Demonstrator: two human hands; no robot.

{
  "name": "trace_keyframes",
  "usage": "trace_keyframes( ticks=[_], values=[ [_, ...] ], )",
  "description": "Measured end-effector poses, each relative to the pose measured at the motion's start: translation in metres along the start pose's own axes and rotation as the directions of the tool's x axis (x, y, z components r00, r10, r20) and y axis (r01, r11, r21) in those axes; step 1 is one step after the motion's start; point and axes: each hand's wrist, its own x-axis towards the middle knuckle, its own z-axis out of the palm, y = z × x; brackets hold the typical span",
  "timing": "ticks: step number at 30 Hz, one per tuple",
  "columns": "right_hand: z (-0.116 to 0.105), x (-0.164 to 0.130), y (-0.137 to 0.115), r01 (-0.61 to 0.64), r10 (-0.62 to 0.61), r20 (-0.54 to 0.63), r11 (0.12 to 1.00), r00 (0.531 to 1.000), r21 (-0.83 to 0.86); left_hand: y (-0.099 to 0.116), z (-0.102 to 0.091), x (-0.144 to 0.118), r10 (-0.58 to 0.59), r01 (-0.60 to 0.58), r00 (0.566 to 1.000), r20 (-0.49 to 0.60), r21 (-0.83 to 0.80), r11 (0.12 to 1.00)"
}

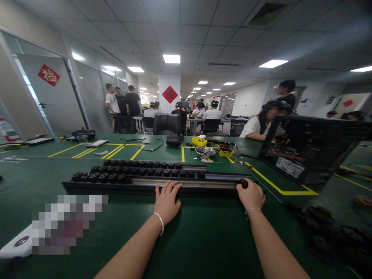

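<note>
A long black rail (122, 188) lies across the green table in front of me, with rows of several black knobs (101, 177) slotted along it and along a second rail (194, 167) behind. My left hand (166, 201) rests flat on the front rail's near edge, fingers spread, a bracelet on the wrist. My right hand (251, 195) is closed around a black knob (244, 183) at the rail's right end.
An open black computer case (308, 149) stands at the right. A metal bowl (205, 151) and yellow bins (199, 141) sit behind the rails, with cables and headsets (173, 140). A white device (17, 246) lies near left. People sit and stand further back.
</note>
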Motion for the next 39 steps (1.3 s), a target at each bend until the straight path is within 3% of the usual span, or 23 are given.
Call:
trace_keyframes(
  ticks=[39],
  values=[
    [-0.0052,0.002,-0.0004,-0.056,0.056,-0.013,0.997,0.998,0.051,0.0021,-0.0029,0.0,-0.003,0.003,1.0,0.001,0.013,1.0]
  ],
)
